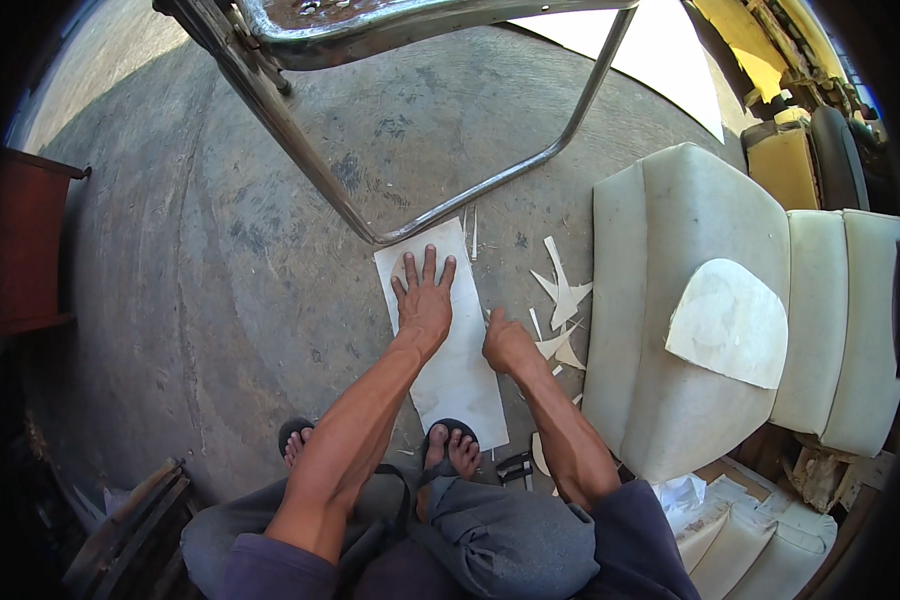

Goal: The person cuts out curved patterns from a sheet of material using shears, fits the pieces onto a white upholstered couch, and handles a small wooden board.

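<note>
A long, narrow white sheet [454,375], stiff like thin board or plywood, lies on the floor before me. My left hand [425,305] presses flat on its far half with fingers spread. Just past the sheet's right edge is my right hand [510,344], closed with the thumb side up. Whatever it grips is hidden by the fingers. One sandalled foot [450,448] rests on the near end of the sheet. At its far end, the bent metal tube of a chair frame [470,208] touches or overlaps the edge; I cannot tell which.
Pale pointed offcuts [562,292] litter the floor right of the sheet. Farther right sit cream padded seat cushions [635,300], one bearing a rounded white piece [732,322]. A red metal object [25,245] stands at the left. A large white sheet [660,60] lies at the back right.
</note>
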The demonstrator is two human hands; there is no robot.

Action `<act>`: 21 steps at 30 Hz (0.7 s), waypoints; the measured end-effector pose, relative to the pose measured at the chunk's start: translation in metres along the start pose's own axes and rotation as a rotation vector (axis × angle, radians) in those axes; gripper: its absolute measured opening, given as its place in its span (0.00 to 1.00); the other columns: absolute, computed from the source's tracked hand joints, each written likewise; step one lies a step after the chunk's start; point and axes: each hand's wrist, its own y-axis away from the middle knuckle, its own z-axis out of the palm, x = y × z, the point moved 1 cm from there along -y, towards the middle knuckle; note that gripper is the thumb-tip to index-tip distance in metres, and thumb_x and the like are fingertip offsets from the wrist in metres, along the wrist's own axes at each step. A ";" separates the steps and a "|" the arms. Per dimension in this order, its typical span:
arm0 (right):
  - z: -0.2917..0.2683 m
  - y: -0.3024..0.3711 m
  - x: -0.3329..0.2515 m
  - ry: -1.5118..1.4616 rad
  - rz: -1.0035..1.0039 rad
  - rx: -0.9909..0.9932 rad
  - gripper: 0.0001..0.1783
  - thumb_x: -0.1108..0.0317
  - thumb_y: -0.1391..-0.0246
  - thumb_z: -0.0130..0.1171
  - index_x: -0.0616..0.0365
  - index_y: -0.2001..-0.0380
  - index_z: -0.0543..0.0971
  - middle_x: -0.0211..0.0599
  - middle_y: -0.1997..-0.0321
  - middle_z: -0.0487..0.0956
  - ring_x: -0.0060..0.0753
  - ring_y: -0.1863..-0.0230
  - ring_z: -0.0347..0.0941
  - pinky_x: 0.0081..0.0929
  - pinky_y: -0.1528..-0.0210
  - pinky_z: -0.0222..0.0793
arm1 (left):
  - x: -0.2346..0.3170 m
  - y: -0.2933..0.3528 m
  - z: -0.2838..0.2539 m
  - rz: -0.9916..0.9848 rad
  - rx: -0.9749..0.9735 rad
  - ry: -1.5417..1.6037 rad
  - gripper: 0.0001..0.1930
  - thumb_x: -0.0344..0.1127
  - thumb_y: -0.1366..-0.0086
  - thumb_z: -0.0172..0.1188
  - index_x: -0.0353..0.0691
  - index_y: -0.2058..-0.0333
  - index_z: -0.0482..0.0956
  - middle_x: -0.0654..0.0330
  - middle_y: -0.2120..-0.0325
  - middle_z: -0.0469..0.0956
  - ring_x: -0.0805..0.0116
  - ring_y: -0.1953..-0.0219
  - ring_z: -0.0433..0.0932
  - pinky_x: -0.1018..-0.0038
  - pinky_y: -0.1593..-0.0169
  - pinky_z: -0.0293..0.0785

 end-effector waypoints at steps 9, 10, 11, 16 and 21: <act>0.139 0.116 0.088 -0.463 0.239 0.244 0.16 0.60 0.31 0.44 0.63 0.52 0.63 0.78 0.67 0.77 0.82 0.60 0.75 0.70 0.56 0.66 | 0.048 0.068 0.021 0.069 -0.258 -0.137 0.64 0.45 0.51 0.78 0.45 0.25 0.39 0.41 0.25 0.28 0.24 0.27 0.29 0.23 0.36 0.49; 0.147 0.118 0.091 -0.479 0.248 0.255 0.16 0.60 0.31 0.44 0.63 0.53 0.63 0.77 0.68 0.78 0.82 0.61 0.75 0.69 0.57 0.67 | 0.057 0.085 0.036 0.084 -0.294 -0.146 0.68 0.47 0.53 0.80 0.43 0.25 0.38 0.40 0.25 0.26 0.23 0.27 0.26 0.20 0.38 0.47; 0.153 0.121 0.092 -0.494 0.255 0.261 0.15 0.59 0.31 0.44 0.62 0.53 0.63 0.76 0.69 0.78 0.81 0.62 0.75 0.69 0.58 0.67 | 0.066 0.101 0.046 0.100 -0.330 -0.132 0.69 0.47 0.54 0.80 0.40 0.25 0.35 0.38 0.26 0.23 0.22 0.28 0.24 0.17 0.40 0.44; 0.174 0.133 0.092 -0.520 0.237 0.270 0.14 0.59 0.30 0.43 0.60 0.55 0.63 0.73 0.70 0.79 0.80 0.63 0.76 0.68 0.59 0.68 | 0.069 0.127 0.070 0.079 -0.307 -0.158 0.71 0.44 0.56 0.81 0.38 0.26 0.33 0.38 0.26 0.22 0.20 0.29 0.22 0.12 0.43 0.40; 0.178 0.145 0.102 -0.450 0.206 0.227 0.14 0.58 0.31 0.41 0.59 0.54 0.63 0.73 0.68 0.79 0.78 0.61 0.77 0.68 0.59 0.69 | 0.072 0.124 0.072 0.082 -0.293 -0.174 0.70 0.43 0.55 0.81 0.37 0.26 0.33 0.37 0.26 0.23 0.19 0.29 0.21 0.12 0.44 0.40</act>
